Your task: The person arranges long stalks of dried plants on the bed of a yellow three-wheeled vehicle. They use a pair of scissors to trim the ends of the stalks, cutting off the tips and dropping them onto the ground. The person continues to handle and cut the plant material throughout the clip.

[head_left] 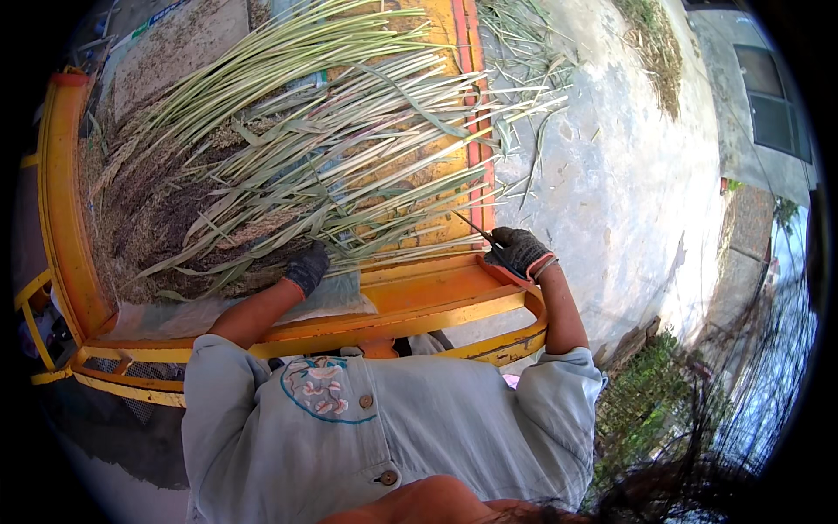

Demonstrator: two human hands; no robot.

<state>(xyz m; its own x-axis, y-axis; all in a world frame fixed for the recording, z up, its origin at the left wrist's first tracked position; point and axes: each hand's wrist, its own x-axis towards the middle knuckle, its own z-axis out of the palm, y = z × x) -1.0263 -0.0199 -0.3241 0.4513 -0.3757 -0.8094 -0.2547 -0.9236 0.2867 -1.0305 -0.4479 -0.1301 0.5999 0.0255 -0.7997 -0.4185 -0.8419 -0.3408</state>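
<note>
Orange metal, scuffed along its edges, makes the upright side wall [63, 201] at my far left. Beside it I see dark seed heads [166, 196], grainy and matted, purplish to tan. Pale, wrinkled sheeting [244, 316] shows under their near side, and in front of it a curved yellow rail [288, 334] bows toward the wearer's blue-grey cloth shirt [463, 419]. The left hand [307, 266], in a dark knit glove, rests against the near edge of the stalks [384, 131]; its fingers look bent, but I cannot tell whether they grip any. Those stalks lie in a loose layer across the flat cart bed [449, 61], long, straight and smooth, green at the far side and paler nearer, with limp ribbon-like leaves among them. Their bare ends point right, some jutting past the red metal edge [484, 179]. Just beyond that, the right hand [521, 249], also gloved, is closed around a slim dark tool [474, 225] whose pointed tip slants toward the stalks. Farthest right I have pale, blotchy concrete [620, 210], hard and flat.
</note>
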